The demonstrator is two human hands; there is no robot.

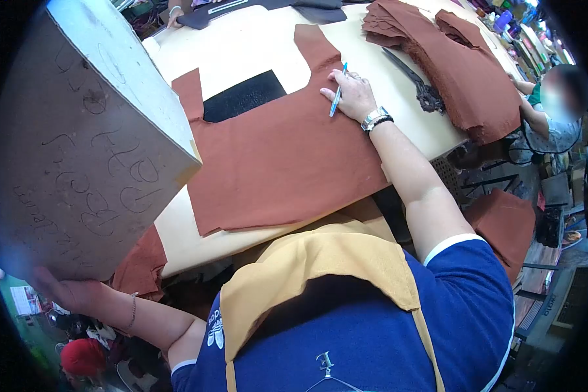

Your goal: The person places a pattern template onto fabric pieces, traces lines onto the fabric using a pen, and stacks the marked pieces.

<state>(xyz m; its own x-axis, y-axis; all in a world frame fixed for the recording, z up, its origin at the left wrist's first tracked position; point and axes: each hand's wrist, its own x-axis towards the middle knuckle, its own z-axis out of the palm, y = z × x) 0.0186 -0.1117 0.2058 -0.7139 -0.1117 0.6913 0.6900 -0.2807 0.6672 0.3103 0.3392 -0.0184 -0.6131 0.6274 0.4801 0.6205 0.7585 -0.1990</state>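
A large grey cardboard piece (91, 157) with handwriting on it stands raised at the left, its pale second face angled toward the table. My left hand (65, 292) grips its lower edge, with the fingers partly hidden behind it. On the table lies a cut piece of brown fabric (281, 170) with a notch at its far edge, where a black patch (245, 97) shows. My right hand (354, 97) rests on this fabric's right side, closed around a blue-and-white pen (338, 91).
Dark scissors (415, 78) lie right of my right hand. Beyond them is a stack of brown fabric (451, 72), with a person (555, 124) beside it. Another person's hand (175, 16) touches dark fabric (242, 12) at the far edge. More brown fabric (503, 228) hangs below right.
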